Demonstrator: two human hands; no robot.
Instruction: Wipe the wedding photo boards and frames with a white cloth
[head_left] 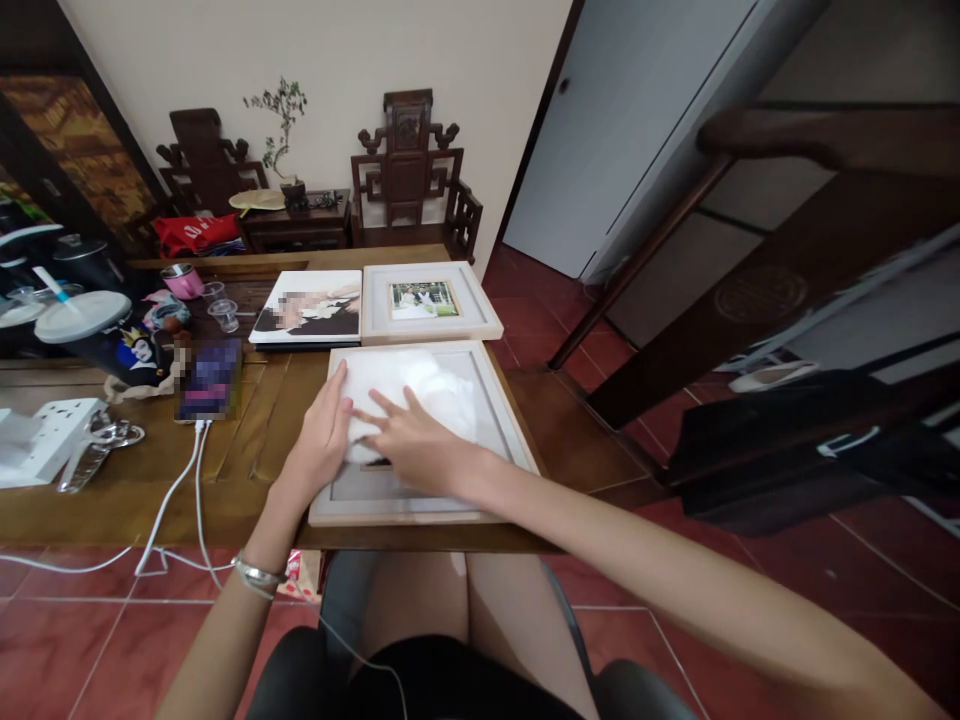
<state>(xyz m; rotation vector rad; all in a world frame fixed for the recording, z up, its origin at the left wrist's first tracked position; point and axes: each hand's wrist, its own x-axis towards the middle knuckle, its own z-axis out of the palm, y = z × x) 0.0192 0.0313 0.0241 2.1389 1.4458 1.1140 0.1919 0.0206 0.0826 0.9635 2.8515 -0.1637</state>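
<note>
A pale wooden picture frame (480, 415) lies flat on the near edge of the low wooden table (247, 480). A white cloth (431, 385) is spread over its glass. My left hand (322, 435) rests on the frame's left side, fingers together and flat, touching the cloth's edge. My right hand (416, 445) lies flat on the cloth with its fingers spread, pointing left. Both hands press down on the cloth and grip nothing.
Behind it lie a second framed photo (427, 300) and a photo print (307, 308). To the left are a phone (210, 378) on a white cable (176, 490), a power strip (45, 440), cups and a lidded tumbler (97, 335). Carved chairs stand by the wall; a stair rail (757, 180) is at right.
</note>
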